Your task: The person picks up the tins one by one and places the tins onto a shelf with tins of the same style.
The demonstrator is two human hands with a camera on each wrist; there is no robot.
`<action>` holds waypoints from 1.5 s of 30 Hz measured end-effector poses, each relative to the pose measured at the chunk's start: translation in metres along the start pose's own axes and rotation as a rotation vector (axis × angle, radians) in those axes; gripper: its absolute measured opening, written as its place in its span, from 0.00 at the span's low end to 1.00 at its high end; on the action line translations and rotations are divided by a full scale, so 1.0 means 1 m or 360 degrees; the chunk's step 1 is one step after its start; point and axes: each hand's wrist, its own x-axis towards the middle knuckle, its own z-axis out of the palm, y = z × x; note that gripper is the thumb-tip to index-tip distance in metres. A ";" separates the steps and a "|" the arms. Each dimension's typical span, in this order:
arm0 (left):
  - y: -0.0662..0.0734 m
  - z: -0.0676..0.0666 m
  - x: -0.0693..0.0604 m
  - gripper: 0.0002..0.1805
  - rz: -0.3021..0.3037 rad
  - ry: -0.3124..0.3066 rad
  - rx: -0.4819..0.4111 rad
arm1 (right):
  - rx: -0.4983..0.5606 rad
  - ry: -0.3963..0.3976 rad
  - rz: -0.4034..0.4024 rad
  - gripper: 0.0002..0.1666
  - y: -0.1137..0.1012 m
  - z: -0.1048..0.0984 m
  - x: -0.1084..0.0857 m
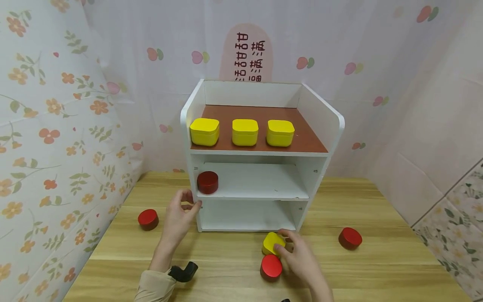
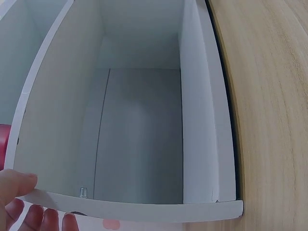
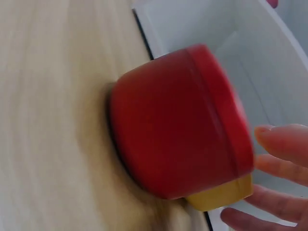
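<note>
My left hand [image 1: 180, 213] grips the front edge of the white shelf's left side panel [image 2: 125, 210], thumb on the inner side and fingers outside. A yellow lidded box [image 1: 272, 243] stands on the table before the shelf's lower right corner. Close at its right side is my right hand [image 1: 299, 253], fingers spread and thumb by the box. Directly in front of that box is a red round box [image 1: 271, 268], which fills much of the right wrist view and partly hides the yellow box [image 3: 224, 195] there.
Three yellow boxes [image 1: 245, 132] line the brown top of the shelf [image 1: 249, 153]. A red box [image 1: 207, 182] sits at the left of the middle tier. On the wooden table, one red box [image 1: 148, 219] lies left and another [image 1: 350, 238] right. Patterned curtains [image 1: 151, 105] surround the table.
</note>
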 end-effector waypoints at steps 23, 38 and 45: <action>-0.002 -0.002 -0.001 0.15 0.0124 0.0021 -0.0077 | -0.0130 -0.0340 0.0130 0.36 -0.007 0.003 0.011; -0.003 0.000 0.000 0.15 0.0114 0.0005 -0.0060 | -0.0184 -0.0252 0.0155 0.41 -0.006 0.005 0.015; -0.003 -0.001 0.000 0.16 0.0094 -0.0003 -0.0041 | -0.0188 -0.0231 0.0153 0.40 -0.003 0.008 0.017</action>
